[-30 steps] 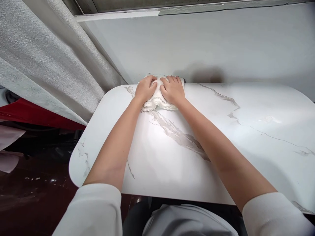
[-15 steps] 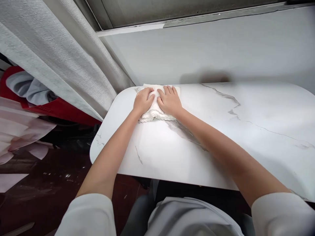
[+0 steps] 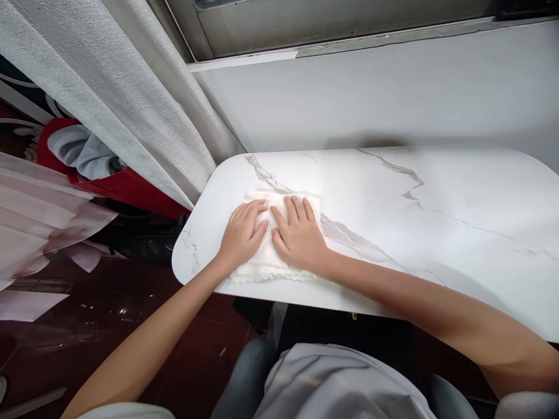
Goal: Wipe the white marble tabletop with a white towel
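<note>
A white cloth with a ruffled near edge lies flat on the white, grey-veined tabletop, toward its left end. My left hand rests palm down on the left part of the cloth, its fingers stretched out. On the right part, my right hand presses flat with fingers spread. Both thumbs point inward, with a strip of cloth showing between the hands. The cloth's middle portions are hidden under my palms.
A pale curtain hangs at the table's left end, and a grey-white wall runs behind it. Left of the curtain stands a red container with grey fabric in it. Sheer pinkish fabric hangs beside it over a dark red floor.
Both hands and the cloth have slid from the table's back edge toward me, near the front edge. The cloth now lies more spread out and less bunched.
</note>
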`<state>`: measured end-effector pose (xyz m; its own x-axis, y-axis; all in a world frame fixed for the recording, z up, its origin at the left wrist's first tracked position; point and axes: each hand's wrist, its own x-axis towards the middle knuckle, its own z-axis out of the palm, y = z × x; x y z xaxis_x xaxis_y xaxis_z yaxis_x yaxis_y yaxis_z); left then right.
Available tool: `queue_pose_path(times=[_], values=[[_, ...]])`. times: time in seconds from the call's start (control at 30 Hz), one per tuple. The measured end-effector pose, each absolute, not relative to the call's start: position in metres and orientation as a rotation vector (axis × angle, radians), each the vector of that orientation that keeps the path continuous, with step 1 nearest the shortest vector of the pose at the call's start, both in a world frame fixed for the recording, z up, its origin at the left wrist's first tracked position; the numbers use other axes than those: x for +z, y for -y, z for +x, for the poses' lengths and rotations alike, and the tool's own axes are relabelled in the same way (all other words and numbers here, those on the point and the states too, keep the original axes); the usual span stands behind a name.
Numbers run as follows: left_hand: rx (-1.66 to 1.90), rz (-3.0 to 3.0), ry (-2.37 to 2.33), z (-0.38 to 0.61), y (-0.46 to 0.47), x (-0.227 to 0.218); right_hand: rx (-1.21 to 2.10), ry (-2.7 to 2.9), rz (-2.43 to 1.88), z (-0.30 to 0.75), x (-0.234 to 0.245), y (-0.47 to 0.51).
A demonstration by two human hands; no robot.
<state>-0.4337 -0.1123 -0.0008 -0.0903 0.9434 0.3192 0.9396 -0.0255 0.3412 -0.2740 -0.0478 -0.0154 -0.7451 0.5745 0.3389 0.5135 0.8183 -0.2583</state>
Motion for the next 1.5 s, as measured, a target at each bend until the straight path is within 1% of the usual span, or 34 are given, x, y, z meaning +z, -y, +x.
queue_pose_path(times=[0.2, 0.33, 0.5, 0.63, 0.9, 1.27, 1.4, 1.5], values=[[0.739, 2.070, -2.256, -0.441, 0.160, -0.001, 0.294, 2.653, -0.669, -0.280, -0.010, 0.085], [0.665, 2.059, -2.304, -0.452, 0.180, -0.001, 0.367, 2.650, -0.593, -0.290, -0.007, 0.100], [0.573, 2.044, -2.336, -0.471, 0.184, 0.000, 0.440, 2.609, -0.576, -0.307, -0.004, 0.113], [0.516, 2.016, -2.379, -0.491, 0.175, 0.000, 0.418, 2.575, -0.585, -0.325, -0.005, 0.109], [0.510, 2.008, -2.410, -0.516, 0.129, -0.002, 0.379, 2.524, -0.625, -0.354, -0.014, 0.067], [0.656, 2.097, -2.298, -0.526, 0.031, -0.011, 0.414, 2.412, -0.903, -0.359, -0.015, -0.006], [0.745, 1.942, -2.444, -0.528, -0.003, -0.015, 0.403, 2.353, -1.055, -0.361, -0.016, -0.032], [0.738, 1.757, -2.530, -0.524, -0.022, -0.013, 0.431, 2.325, -1.181, -0.363, -0.016, -0.051]])
